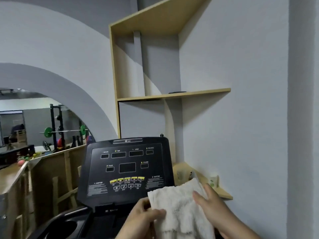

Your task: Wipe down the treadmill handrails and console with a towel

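A black treadmill console (126, 168) with dark displays and yellow buttons stands in front of me. A white fluffy towel (179, 204) hangs in front of its lower right corner. My left hand (143, 219) pinches the towel's left edge between thumb and fingers. My right hand (212, 202) lies against the towel's right side with straight fingers. A cup holder (69, 226) of the treadmill shows at the lower left. The handrails are out of view.
A wooden shelf unit (172, 95) hangs on the grey wall behind the console. A small low shelf (222, 194) at the right carries a pale bottle (213, 181). At the left a wooden ledge (51, 156) runs under a mirror showing a barbell rack (58, 128).
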A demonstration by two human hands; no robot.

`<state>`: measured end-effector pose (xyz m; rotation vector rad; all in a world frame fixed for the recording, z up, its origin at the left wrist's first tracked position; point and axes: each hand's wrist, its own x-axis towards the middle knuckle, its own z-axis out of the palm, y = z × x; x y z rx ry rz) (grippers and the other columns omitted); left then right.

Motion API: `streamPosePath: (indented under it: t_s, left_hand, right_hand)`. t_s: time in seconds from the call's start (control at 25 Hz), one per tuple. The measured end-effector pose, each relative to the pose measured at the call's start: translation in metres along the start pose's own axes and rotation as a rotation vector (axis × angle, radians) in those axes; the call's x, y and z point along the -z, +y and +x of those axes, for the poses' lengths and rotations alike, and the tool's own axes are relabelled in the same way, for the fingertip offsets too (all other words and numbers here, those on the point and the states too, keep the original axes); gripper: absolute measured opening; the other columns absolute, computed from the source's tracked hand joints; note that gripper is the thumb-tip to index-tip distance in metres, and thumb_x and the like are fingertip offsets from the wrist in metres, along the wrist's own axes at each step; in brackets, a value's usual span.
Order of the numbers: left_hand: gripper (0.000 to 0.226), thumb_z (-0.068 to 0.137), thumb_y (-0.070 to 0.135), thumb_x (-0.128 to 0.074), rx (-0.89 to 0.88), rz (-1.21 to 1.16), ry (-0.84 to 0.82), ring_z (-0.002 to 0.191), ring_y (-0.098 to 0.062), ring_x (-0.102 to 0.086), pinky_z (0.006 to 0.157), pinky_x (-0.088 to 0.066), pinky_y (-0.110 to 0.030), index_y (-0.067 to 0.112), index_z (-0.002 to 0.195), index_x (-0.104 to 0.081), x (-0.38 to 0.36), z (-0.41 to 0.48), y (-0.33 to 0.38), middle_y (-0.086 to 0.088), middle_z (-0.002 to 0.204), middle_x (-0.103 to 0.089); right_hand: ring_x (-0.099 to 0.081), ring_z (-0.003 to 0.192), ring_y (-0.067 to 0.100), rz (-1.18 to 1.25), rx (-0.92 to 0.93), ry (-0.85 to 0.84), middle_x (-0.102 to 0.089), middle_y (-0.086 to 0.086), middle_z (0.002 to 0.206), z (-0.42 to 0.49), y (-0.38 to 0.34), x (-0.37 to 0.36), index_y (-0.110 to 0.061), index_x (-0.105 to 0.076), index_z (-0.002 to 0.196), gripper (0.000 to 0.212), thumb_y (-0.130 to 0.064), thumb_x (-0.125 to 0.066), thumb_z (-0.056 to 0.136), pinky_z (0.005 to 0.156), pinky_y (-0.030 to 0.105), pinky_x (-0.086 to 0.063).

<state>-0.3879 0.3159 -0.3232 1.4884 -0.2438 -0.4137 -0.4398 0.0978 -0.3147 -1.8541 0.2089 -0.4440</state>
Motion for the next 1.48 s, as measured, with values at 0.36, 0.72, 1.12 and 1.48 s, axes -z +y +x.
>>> streamPosePath:
  t_s: [0.36, 0.72, 1.12, 1.48]
  left_hand:
    - [0.031, 0.081, -0.004, -0.063, -0.489, 0.178, -0.083, 0.075, -0.016, -0.058, 0.066, -0.046, -0.023, 0.020, 0.100, -0.066, 0.030, 0.240, 0.154, -0.009, 0.095, -0.066]
    - [0.055, 0.089, -0.001, -0.062, -0.647, 0.346, -0.043, 0.107, -0.021, -0.057, 0.092, -0.056, -0.038, 0.027, 0.133, -0.049, 0.069, 0.368, 0.289, 0.006, 0.123, -0.048]
    - [0.052, 0.090, 0.004, -0.051, -0.853, 0.734, 0.257, 0.118, -0.026, -0.053, 0.099, -0.050, -0.037, 0.019, 0.140, -0.048, 0.062, 0.575, 0.463, -0.008, 0.133, -0.050]
    - [0.035, 0.083, 0.028, -0.064, -0.725, 0.886, 0.333, 0.116, -0.019, -0.057, 0.103, -0.045, -0.032, 0.017, 0.116, -0.069, 0.039, 0.689, 0.441, 0.003, 0.122, -0.063]
  right_hand:
    - [-0.068, 0.085, 0.015, -0.304, 0.227, -0.042, -0.063, -0.003, 0.108, 0.211, -0.125, 0.013, -0.047, -0.037, 0.118, 0.061, -0.017, -0.072, 0.078, 0.075, 0.024, -0.055]
    - [-0.057, 0.078, 0.013, -0.836, 0.600, 0.277, -0.059, -0.012, 0.095, 0.403, -0.205, -0.015, -0.035, -0.047, 0.095, 0.015, -0.027, -0.060, 0.092, 0.072, 0.032, -0.049]
    - [-0.055, 0.088, 0.018, -0.875, 0.522, 0.330, -0.060, 0.002, 0.113, 0.683, -0.302, -0.014, -0.023, -0.064, 0.095, 0.012, -0.014, -0.057, 0.094, 0.074, 0.024, -0.041]
    - [-0.058, 0.110, 0.030, -1.304, 0.401, 0.349, -0.059, 0.010, 0.124, 0.741, -0.284, 0.000, -0.010, -0.063, 0.118, 0.031, -0.019, -0.056, 0.090, 0.084, 0.031, -0.047]
